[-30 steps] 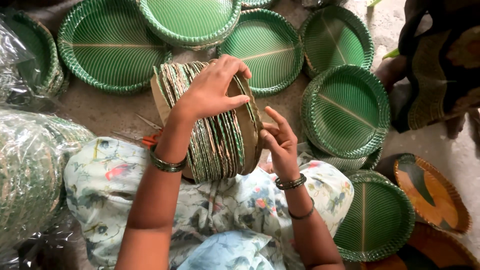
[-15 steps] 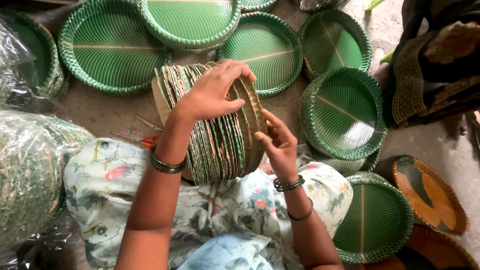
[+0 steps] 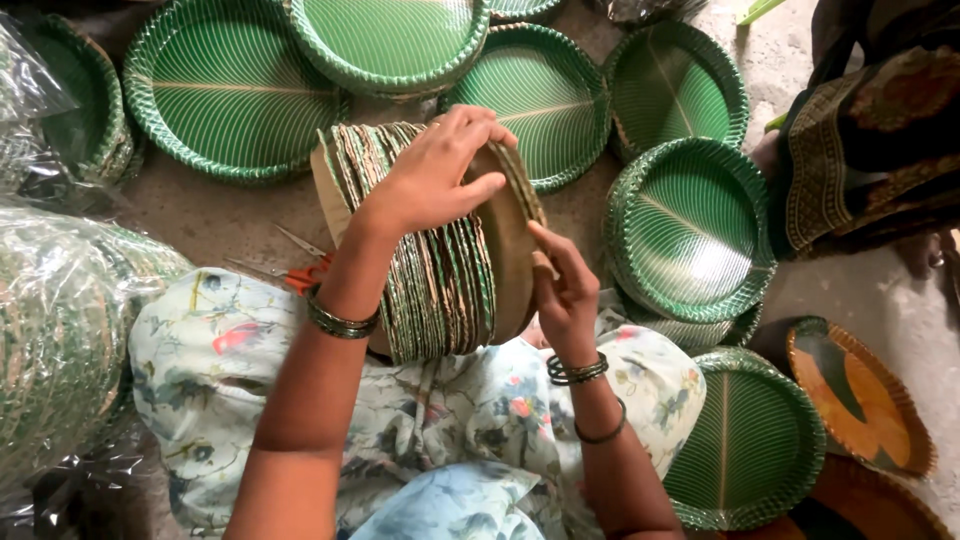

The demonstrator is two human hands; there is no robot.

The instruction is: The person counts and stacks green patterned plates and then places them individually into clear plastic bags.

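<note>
The stack of plates stands on edge on the lap (green faces, brown backs). The left hand grips its upper rim from above. The right hand presses flat against the stack's right end, fingers extended. Scissors lie on the floor beside the knee.

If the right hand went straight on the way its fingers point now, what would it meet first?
The right hand points up-left at the brown end plate of the stack on edge; it already seems to touch it.
</note>
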